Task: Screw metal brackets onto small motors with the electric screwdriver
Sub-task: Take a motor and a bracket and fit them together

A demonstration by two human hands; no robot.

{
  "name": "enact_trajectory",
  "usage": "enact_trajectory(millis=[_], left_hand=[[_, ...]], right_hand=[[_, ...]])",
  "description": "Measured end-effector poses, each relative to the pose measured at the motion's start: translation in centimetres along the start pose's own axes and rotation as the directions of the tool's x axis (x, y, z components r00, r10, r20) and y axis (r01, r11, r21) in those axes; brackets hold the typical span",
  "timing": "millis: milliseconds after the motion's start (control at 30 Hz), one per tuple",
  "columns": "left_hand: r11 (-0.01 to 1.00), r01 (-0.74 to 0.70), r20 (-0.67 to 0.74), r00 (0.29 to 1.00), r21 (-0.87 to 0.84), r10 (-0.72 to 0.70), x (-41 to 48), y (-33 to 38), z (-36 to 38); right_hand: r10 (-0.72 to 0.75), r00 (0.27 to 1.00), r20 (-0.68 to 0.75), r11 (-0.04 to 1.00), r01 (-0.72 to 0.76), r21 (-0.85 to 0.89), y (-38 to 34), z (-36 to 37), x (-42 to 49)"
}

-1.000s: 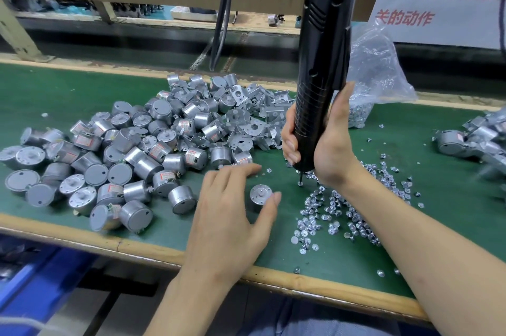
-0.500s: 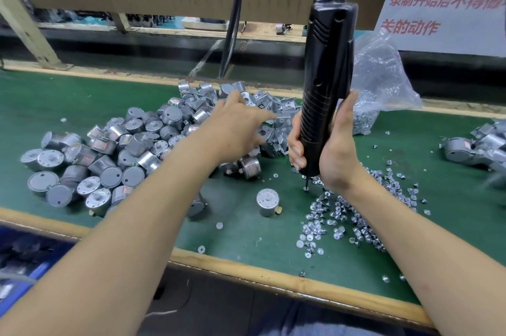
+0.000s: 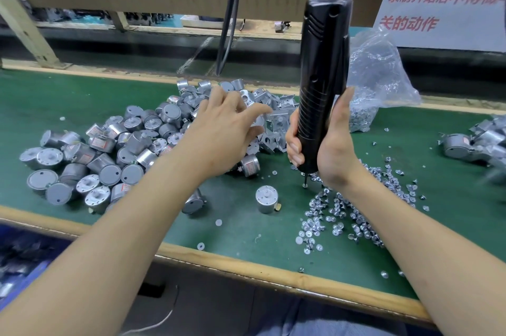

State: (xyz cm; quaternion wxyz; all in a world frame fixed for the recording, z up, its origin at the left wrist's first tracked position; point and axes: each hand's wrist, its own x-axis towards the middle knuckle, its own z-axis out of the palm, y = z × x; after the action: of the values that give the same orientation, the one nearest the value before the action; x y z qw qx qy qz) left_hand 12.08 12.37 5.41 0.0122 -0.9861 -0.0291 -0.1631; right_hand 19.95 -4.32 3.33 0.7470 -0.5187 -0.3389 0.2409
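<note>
A: How are the hands standing?

B: The left hand (image 3: 221,138) is reaching forward over the pile of brackets (image 3: 273,122), palm down, with the fingers spread and a little bent. It is holding nothing that I can see. The right hand (image 3: 331,154) is gripping the lower part of the electric screwdriver (image 3: 320,83), which is hanging upright with its bit pointing down at the loose screws (image 3: 342,215).

A: What is differing from one second ago?

B: Then the left hand was lying flat beside the single motor (image 3: 267,198). Now this motor is standing alone, and the hand is further back. The screwdriver is staying in the same place.

A: And the room around?

B: The single motor is sitting on a bare green patch of the table (image 3: 68,100), between the heap of motors (image 3: 109,154) and the screws, near the wooden front edge (image 3: 246,264). A plastic bag (image 3: 380,75) is lying behind the screwdriver.
</note>
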Motion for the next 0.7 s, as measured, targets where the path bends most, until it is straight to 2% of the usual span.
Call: enact_trajectory(millis=[133, 400, 467, 567, 700], left_hand=[[0.953, 0.159, -0.021, 0.985, -0.259, -0.170, -2.0, 0.5, -0.3], [0.966, 0.212, 0.159, 0.969, -0.147, -0.189, -4.6, 0.5, -1.0], [0.976, 0.204, 0.212, 0.960, -0.075, -0.184, -5.0, 0.6, -1.6], [0.975, 0.185, 0.287, 0.934, 0.125, -0.214, -5.2, 1.0, -2.4], [0.914, 0.162, 0.274, 0.922, 0.371, -0.275, -4.9, 1.8, -3.5]], right_hand=[[-0.001, 1.000, 0.004, 1.000, 0.001, 0.002, 0.0, 0.0, 0.0], [-0.010, 1.000, 0.006, 1.000, 0.010, -0.019, 0.0, 0.0, -0.1], [-0.010, 1.000, 0.006, 1.000, 0.010, -0.016, 0.0, 0.0, -0.1], [-0.008, 1.000, 0.006, 1.000, 0.008, -0.009, 0.0, 0.1, -0.2], [-0.011, 1.000, 0.007, 1.000, 0.011, -0.010, -0.1, 0.1, -0.2]])
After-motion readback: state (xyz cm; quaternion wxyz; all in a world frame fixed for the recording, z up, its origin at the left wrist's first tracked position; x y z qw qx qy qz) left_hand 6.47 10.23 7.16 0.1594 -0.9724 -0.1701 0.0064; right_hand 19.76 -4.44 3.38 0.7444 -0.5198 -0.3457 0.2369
